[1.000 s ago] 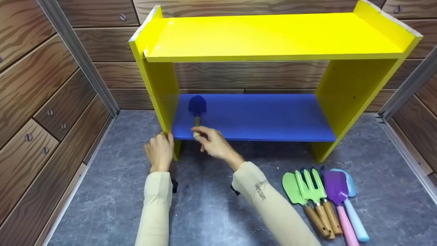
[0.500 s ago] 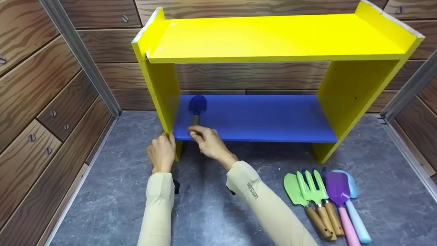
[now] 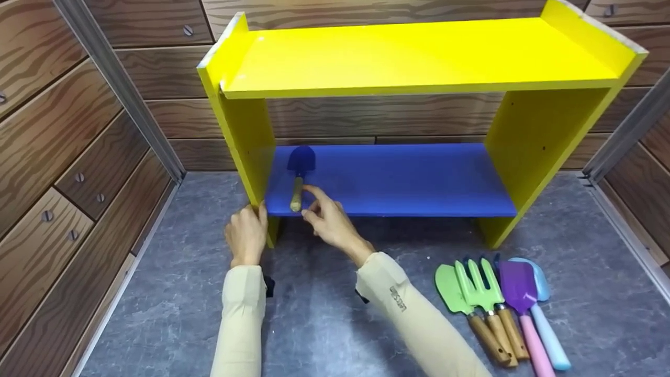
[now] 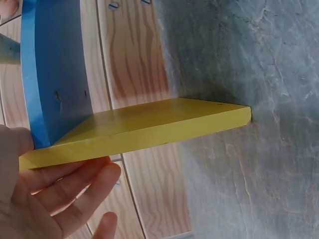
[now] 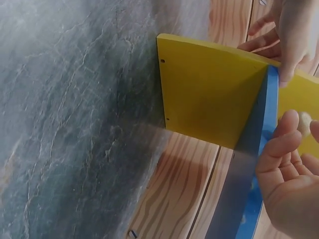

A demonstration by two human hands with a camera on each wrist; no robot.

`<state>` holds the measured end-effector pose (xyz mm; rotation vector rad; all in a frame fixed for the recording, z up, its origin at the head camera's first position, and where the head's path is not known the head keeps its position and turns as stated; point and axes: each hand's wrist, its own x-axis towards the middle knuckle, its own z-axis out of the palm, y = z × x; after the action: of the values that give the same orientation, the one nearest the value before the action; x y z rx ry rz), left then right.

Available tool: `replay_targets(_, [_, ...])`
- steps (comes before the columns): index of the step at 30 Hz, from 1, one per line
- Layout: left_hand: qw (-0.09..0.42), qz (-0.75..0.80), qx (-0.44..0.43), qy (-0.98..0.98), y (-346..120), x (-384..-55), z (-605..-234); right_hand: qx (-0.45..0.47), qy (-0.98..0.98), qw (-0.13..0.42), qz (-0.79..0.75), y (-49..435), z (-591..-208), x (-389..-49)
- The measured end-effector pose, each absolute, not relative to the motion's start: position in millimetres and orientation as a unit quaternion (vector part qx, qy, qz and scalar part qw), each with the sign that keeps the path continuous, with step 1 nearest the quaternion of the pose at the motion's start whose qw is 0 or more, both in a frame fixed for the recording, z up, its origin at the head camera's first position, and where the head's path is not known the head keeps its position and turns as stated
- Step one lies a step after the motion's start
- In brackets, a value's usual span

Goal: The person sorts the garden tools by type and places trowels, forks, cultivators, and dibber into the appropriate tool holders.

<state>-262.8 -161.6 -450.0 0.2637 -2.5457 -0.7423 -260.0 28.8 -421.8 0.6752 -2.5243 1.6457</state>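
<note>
A small dark blue trowel (image 3: 301, 159) with a wooden handle lies at the left end of the blue shelf board (image 3: 392, 178), blade toward the back. Its handle end points to the board's front edge. Just right of that handle is my right hand (image 3: 331, 220), thumb and forefinger spread apart with nothing between them. My left hand (image 3: 247, 233) grips the front edge of the yellow side panel (image 3: 242, 146). In the left wrist view, the thumb is on the panel's inner face by the blue board, and the fingers (image 4: 84, 189) lie along its outer face.
Several garden tools lie on the grey floor at right: a green trowel (image 3: 451, 288), a green hand fork (image 3: 479, 288), a purple trowel (image 3: 518, 285) with a pink handle, and a light blue tool (image 3: 549, 335). The yellow top board (image 3: 408, 57) overhangs the blue one. Wood-patterned walls (image 3: 324, 118) stand behind.
My right hand has let go of the trowel's handle and opened beside it, slightly to the right. The trowel's handle has come down onto the board. My left hand keeps its grip.
</note>
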Motion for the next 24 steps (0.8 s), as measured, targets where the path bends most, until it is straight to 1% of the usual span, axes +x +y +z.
replay_targets(4, [0.211, -0.281, 0.112, -0.93, -161, -265, -446, 0.218, -0.812, 0.039, 0.539, 36, -423, -259])
replay_targets(6, [0.207, -0.279, 0.116, -0.93, -160, -266, -445, 0.218, -0.81, 0.037, 0.542, 40, -424, -258])
replay_targets(11, [0.221, -0.267, 0.118, -0.93, -158, -265, -447, 0.224, -0.807, 0.026, 0.546, 47, -426, -255])
replay_targets(17, [0.234, -0.255, 0.11, -0.932, -157, -265, -450, 0.23, -0.807, 0.027, 0.543, 59, -428, -250])
replay_targets(21, [0.239, -0.25, 0.108, -0.932, -158, -265, -451, 0.234, -0.836, 0.053, 0.494, 69, -427, -245])
replay_targets(24, [0.249, -0.247, 0.108, -0.93, -156, -266, -452, 0.236, -0.858, 0.084, 0.448, 78, -426, -242])
